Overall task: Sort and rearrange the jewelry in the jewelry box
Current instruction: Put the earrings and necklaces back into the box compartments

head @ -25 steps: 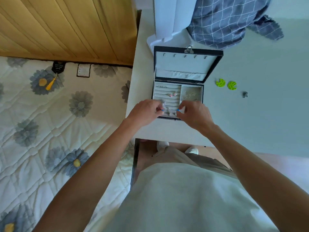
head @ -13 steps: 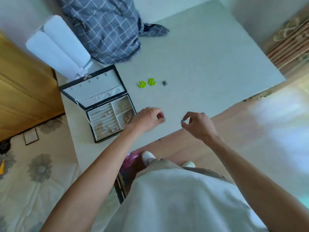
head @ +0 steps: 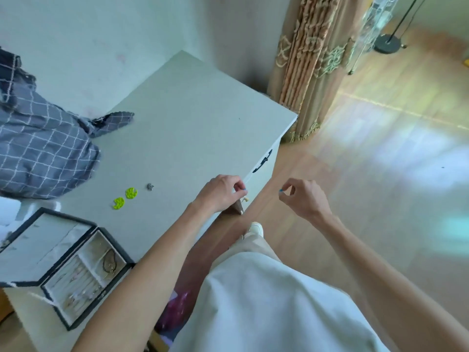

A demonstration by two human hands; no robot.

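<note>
The open black jewelry box (head: 83, 304) stands at the lower left on the white dresser top (head: 193, 128); its grey tray holds several small pieces and a coiled chain. Two lime-green earrings (head: 124, 198) and a small dark grey piece (head: 150, 186) lie loose on the dresser, away from the box. My left hand (head: 220, 193) hovers over the dresser's front edge, its fingertips pinching a tiny blue piece. My right hand (head: 303, 198) is out over the floor, thumb and forefinger pinching another tiny blue piece. Both hands are well to the right of the box.
A grey checked cloth (head: 43, 148) is heaped at the back left of the dresser. A black drawer handle (head: 262, 162) shows on the dresser front. A beige curtain (head: 307, 64) hangs at the dresser's far corner, with wooden floor (head: 380, 161) to the right.
Both hands have left the jewelry box, each pinching a tiny piece, and moved right to the dresser's front edge. My view has swung right toward the floor and curtain.
</note>
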